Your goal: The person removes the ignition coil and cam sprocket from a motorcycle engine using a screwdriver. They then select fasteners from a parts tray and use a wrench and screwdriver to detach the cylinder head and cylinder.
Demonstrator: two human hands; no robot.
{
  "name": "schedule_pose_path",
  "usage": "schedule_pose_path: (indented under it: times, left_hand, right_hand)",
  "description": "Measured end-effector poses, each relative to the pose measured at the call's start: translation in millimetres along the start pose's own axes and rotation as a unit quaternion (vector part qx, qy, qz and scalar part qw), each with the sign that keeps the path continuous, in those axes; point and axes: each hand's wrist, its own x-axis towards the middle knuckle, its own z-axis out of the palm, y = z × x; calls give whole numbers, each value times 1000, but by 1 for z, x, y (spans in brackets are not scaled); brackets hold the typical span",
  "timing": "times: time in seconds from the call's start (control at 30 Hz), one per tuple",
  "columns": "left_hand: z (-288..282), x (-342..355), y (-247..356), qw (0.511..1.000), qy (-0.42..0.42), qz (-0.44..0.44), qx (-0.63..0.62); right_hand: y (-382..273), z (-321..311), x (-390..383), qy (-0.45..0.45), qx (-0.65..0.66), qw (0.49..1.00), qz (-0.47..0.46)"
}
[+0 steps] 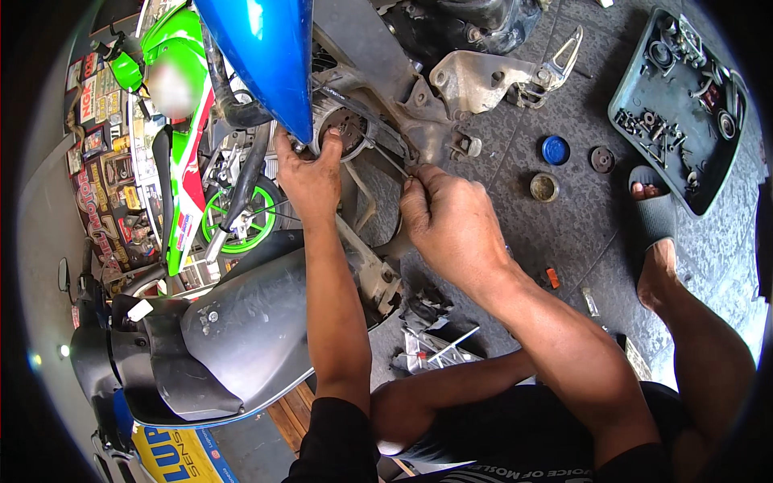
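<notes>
My left hand grips the edge of a round engine housing with a rusty brown disc inside, just under the blue body panel of a scooter. To its right, my right hand is closed on a slim metal rod that reaches up-left to the housing. The rod's far tip is hard to make out. A worn metal frame arm with a bracket extends rightward above my right hand.
A tray of loose metal parts lies at right, near my sandalled foot. A blue cap and round tins sit on the tiled floor. A black scooter seat fills the lower left; a green motorbike stands beyond.
</notes>
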Motion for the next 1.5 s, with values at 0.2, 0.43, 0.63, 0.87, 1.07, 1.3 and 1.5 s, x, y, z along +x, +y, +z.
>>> schedule_pose_path:
  times: [0.2, 0.43, 0.63, 0.87, 1.07, 1.3, 1.5]
  left_hand:
    - [7, -3, 20, 999, 15, 7, 51]
    - [2, -1, 0, 1000, 1, 7, -22]
    - [4, -1, 9, 1000, 1, 21, 19]
    - [3, 1, 4, 1000, 2, 2, 18]
    - [5, 2, -3, 999, 3, 4, -38]
    - [7, -6, 25, 999, 17, 6, 45]
    - [2, -4, 23, 997, 12, 20, 70]
  right_hand:
    - [6, 1, -2, 19, -5, 1000, 2]
    - [1, 6, -1, -21, 42, 998, 34]
    - [13, 30, 4, -8, 77, 996, 50]
    - [28, 42, 2, -11, 60, 998, 31]
    - [29, 44, 1, -12, 63, 997, 30]
    - [26, 22, 4, 3, 25, 1000, -5]
    - [12, 3, -4, 8, -31, 999, -3]
